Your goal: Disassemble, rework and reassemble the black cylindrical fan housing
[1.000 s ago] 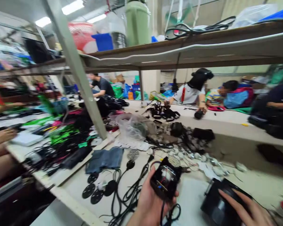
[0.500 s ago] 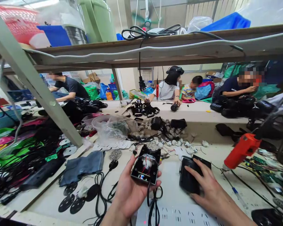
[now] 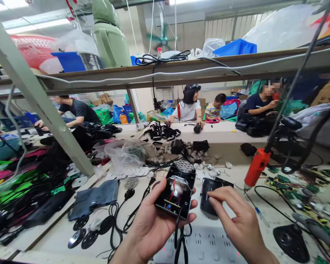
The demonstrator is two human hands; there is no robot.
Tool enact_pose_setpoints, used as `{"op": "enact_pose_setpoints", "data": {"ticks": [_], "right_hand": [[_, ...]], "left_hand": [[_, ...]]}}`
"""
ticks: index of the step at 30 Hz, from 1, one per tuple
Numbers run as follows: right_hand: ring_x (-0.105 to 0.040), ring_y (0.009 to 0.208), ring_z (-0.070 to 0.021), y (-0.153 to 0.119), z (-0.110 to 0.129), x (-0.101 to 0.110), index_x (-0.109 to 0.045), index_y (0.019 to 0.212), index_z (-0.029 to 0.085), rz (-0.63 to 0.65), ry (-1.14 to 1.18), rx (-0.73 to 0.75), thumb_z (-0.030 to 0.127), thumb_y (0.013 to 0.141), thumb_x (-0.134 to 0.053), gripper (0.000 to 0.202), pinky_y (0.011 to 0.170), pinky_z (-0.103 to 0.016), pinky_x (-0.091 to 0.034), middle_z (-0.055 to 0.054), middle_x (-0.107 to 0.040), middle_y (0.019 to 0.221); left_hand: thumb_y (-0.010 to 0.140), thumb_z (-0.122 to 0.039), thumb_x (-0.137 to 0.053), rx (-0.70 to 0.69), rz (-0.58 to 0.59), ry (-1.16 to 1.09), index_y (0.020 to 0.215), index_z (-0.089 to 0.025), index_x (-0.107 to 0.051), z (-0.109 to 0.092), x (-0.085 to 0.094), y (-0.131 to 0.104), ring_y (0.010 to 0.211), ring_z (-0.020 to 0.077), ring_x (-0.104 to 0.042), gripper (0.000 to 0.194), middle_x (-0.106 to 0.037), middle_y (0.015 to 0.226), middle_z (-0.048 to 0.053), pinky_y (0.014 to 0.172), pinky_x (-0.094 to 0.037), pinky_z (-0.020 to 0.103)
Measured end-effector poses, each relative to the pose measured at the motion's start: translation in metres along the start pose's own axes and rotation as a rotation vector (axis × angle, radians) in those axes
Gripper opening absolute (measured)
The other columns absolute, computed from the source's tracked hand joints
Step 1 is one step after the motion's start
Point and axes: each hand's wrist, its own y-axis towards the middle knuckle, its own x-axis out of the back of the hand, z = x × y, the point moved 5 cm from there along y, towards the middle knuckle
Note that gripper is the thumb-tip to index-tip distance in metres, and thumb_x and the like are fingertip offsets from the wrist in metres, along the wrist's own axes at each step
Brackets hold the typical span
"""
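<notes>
My left hand point(image 3: 154, 229) is closed around an opened black device housing point(image 3: 188, 200), its inside facing up. A round shiny part with red and blue wires point(image 3: 176, 189) sits inside it, and a black cord point(image 3: 178, 234) hangs from its lower end. To the right, my right hand point(image 3: 240, 216) hovers over a black plastic cover point(image 3: 207, 185) lying on the bench. Its thumb and index finger are pinched together; whatever they may hold is too small to make out. A second dark piece is partly visible behind the cover.
A red electric screwdriver point(image 3: 257, 168) hangs at right. Circuit boards point(image 3: 297, 198) lie beyond it. A white power strip point(image 3: 209, 238) is in front. Black discs point(image 3: 90, 238) and a grey cloth point(image 3: 95, 196) lie left. A slanted post point(image 3: 48, 95) crosses the left side; co-workers sit opposite.
My right hand has lifted from the black cover, and its spread fingers have come together in a pinch. The housing in my left hand has turned and come slightly nearer. The view has shifted.
</notes>
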Motion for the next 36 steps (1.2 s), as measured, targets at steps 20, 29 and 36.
{"op": "enact_pose_setpoints", "data": {"ticks": [20,29,36], "right_hand": [[-0.052,0.066,-0.0161,0.032,0.024,-0.017,-0.051,0.079,0.019,0.241,0.044,0.138,0.01,0.097,-0.045,0.021,0.058,-0.025,-0.038,-0.001,-0.052,0.071],[-0.045,0.07,-0.0173,0.015,0.036,-0.042,-0.043,0.081,0.02,0.343,0.074,0.269,0.003,0.098,-0.039,0.024,0.061,-0.028,-0.035,-0.003,-0.048,0.077],[-0.047,0.07,-0.0183,0.008,0.056,-0.077,-0.044,0.083,0.02,0.401,0.148,0.354,0.002,0.097,-0.04,0.023,0.059,-0.028,-0.037,-0.003,-0.049,0.076]], "left_hand": [[0.095,-0.05,-0.05,0.128,0.09,-0.084,0.084,-0.009,-0.067,0.038,0.0,0.016,0.063,0.0233,-0.07,0.046,-0.075,0.075,0.013,0.06,-0.059,0.041],[0.092,-0.03,-0.057,0.052,-0.079,-0.064,0.077,-0.012,-0.065,0.047,0.036,0.019,0.055,0.0182,-0.064,0.025,-0.07,0.065,0.006,0.058,-0.052,0.034],[0.086,-0.038,-0.069,-0.004,-0.155,-0.031,0.079,-0.01,-0.068,0.023,0.08,-0.003,0.058,0.0168,-0.063,0.029,-0.071,0.07,0.007,0.058,-0.05,0.029]]}}
